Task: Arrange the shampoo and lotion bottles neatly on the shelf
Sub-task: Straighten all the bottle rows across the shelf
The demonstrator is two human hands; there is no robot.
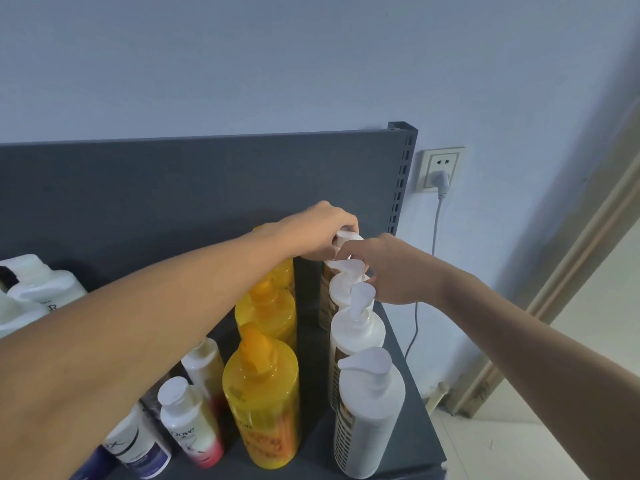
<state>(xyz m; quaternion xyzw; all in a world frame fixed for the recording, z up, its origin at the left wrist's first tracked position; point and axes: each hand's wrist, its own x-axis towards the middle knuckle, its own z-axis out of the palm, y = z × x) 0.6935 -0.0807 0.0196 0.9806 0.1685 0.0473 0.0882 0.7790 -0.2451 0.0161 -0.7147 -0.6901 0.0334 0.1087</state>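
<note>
Left grip [320, 233] and right grip [389, 268] both clenched on the pump top of the rear bottle [347, 238], back right on the shelf [313, 434]; I judge a hard tug could knock the crowded white bottles [370, 410] off the edge.

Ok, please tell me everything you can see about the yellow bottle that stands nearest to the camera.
The nearest yellow bottle is tall and round, of glossy see-through yellow plastic, with an orange pump top and an orange printed label low on its front. It stands upright at the front of a row of like bottles on the dark grey shelf. No hand touches it.
</note>
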